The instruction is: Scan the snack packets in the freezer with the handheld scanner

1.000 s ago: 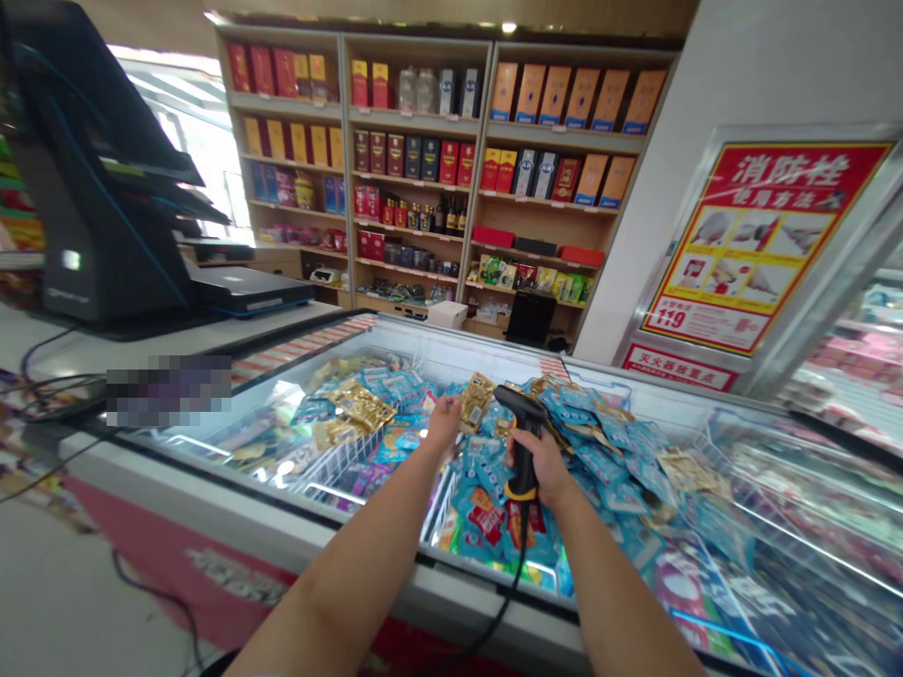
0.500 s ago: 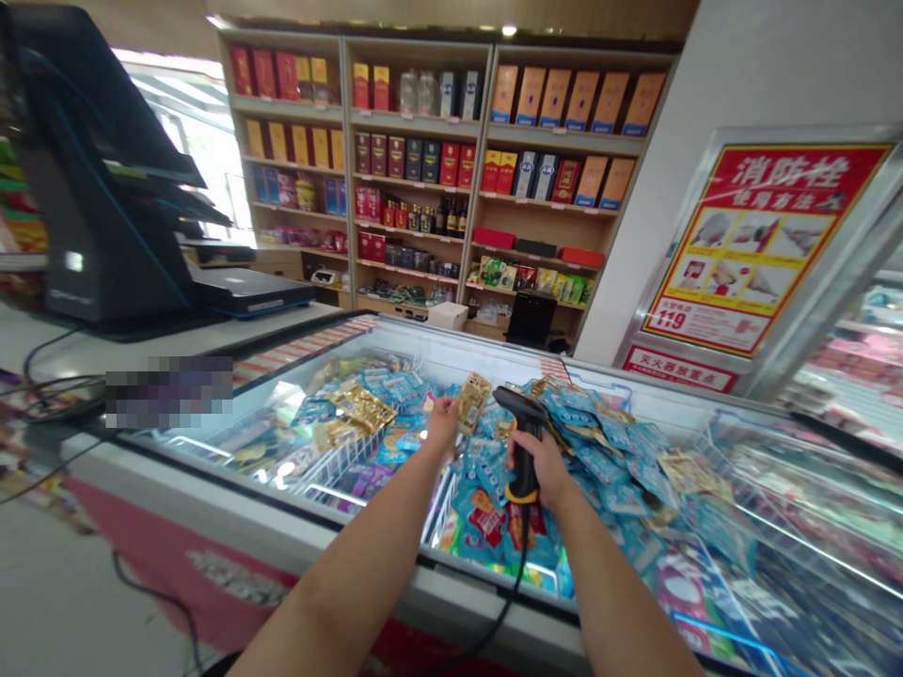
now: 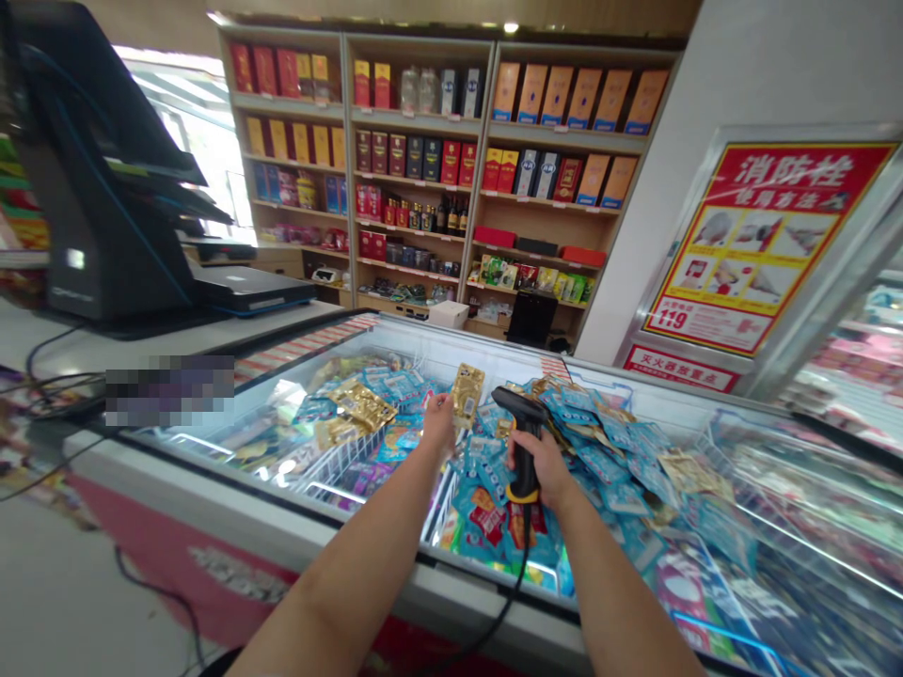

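My left hand [image 3: 440, 421] pinches the edge of a small gold packet [image 3: 467, 395], held upright above the freezer with a pale barcode patch facing me. Around its grip my right hand [image 3: 540, 461] is wrapped on a black and yellow barcode scanner [image 3: 520, 408]. The scanner's head points left toward the packet, a short gap apart. Below both hands lie many blue packets [image 3: 486, 465], with a larger heap of blue packets [image 3: 613, 442] on the right. More gold packets [image 3: 363, 404] rest on the pile to the left.
The chest freezer [image 3: 367, 550] has white wire baskets [image 3: 342, 465] inside. A scanner cable [image 3: 518, 583] hangs over its front edge. At left, a black checkout terminal [image 3: 105, 207] stands on a counter. Shelves of boxes [image 3: 423, 155] line the back; a red fire-hydrant sign [image 3: 772, 244] is at right.
The gold packet has shifted slightly left and turned more upright, its barcode side now plainer. My left hand has moved slightly left with it. The scanner in my right hand has stayed nearly still.
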`<state>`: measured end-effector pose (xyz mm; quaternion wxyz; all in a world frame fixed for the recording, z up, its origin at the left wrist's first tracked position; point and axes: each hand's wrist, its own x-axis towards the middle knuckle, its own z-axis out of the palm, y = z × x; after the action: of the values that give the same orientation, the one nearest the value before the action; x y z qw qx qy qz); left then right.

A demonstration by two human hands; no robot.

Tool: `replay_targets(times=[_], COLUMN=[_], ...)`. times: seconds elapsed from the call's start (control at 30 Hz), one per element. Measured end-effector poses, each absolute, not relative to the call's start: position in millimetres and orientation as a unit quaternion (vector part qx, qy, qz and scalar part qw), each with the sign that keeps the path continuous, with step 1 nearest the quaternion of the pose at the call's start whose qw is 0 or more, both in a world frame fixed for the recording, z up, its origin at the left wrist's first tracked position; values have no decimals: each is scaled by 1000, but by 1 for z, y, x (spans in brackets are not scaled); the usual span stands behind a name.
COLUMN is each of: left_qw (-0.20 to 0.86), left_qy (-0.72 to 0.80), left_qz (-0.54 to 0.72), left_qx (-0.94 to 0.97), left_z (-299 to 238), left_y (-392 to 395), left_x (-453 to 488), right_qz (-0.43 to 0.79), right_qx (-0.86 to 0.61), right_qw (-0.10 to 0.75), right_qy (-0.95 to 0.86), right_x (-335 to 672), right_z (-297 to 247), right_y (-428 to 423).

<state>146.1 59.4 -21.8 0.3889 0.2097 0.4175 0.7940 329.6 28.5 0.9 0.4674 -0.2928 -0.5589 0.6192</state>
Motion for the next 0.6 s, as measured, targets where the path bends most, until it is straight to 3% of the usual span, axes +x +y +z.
replay_targets(times=[0.6], left_qw=[394], left_qy=[351], left_qz=[834], left_qx=[161], left_z=[-9], left_y=[53], left_x=[145], right_qz=[623], right_qx=[-306], right_qw=[428], right_qy=[-578], right_x=[331], right_z=[6], right_y=[24])
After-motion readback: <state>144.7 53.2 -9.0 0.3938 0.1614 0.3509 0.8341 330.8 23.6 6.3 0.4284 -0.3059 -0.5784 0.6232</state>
